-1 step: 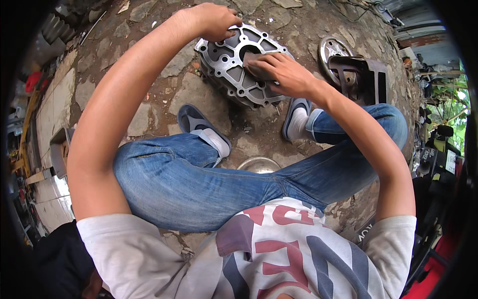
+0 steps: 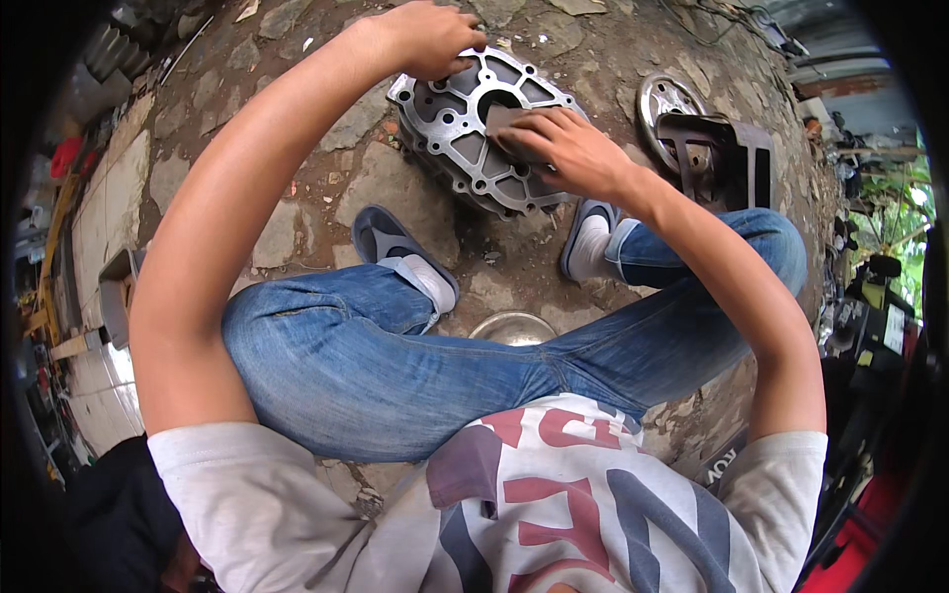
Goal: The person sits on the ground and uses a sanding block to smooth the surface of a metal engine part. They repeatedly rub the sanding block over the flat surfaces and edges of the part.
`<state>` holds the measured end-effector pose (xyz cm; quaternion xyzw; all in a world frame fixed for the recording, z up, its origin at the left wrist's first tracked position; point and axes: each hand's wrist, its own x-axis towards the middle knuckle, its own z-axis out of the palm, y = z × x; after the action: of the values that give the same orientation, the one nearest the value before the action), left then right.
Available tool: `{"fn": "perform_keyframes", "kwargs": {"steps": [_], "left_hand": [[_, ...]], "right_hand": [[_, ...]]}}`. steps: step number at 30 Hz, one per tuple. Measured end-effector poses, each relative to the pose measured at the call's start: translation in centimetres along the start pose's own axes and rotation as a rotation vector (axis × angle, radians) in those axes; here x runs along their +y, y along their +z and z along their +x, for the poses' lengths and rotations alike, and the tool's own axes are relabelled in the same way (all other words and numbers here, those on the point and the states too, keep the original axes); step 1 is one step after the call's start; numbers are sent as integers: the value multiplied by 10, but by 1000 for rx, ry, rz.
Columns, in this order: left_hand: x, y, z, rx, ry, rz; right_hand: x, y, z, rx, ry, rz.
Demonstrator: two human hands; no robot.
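A grey cast-metal housing (image 2: 465,150), with a ribbed face, bolt holes around its rim and a round central opening, rests on the stone ground beyond my feet. My left hand (image 2: 435,42) grips its far left edge, fingers curled over the rim. On the right part of the face lies my right hand (image 2: 578,153), pressing a folded brown sheet that looks like sandpaper (image 2: 502,123) against the metal beside the central opening. The palm covers much of the sheet, and the housing's right side is partly hidden beneath this hand.
Right of the housing, a round metal disc (image 2: 652,107) leans by a dark brown metal frame (image 2: 759,163). A shiny metal bowl (image 2: 514,328) sits between my legs. A grey box (image 2: 117,296) stands at the left. Sandals (image 2: 390,237) are on my feet.
My right hand and the sandpaper have shifted very slightly right and down over the housing's face. The left hand keeps its hold on the rim.
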<state>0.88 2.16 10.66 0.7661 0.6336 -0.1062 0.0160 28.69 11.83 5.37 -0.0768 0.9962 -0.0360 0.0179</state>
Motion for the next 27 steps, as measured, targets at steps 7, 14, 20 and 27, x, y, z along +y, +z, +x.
{"fn": "perform_keyframes", "kwargs": {"steps": [7,14,20,27], "left_hand": [[-22,24,17,110,83,21],[-29,32,0,0,-384,-307],[4,91,-14,161,-723,-722],[12,75,-9,142,-778,-675]], "right_hand": [[19,-4,15,-178,-362,-293],[64,-2,22,-66,-447,51],[70,0,8,-143,-378,185],[67,-19,26,-249,-416,91]]}}
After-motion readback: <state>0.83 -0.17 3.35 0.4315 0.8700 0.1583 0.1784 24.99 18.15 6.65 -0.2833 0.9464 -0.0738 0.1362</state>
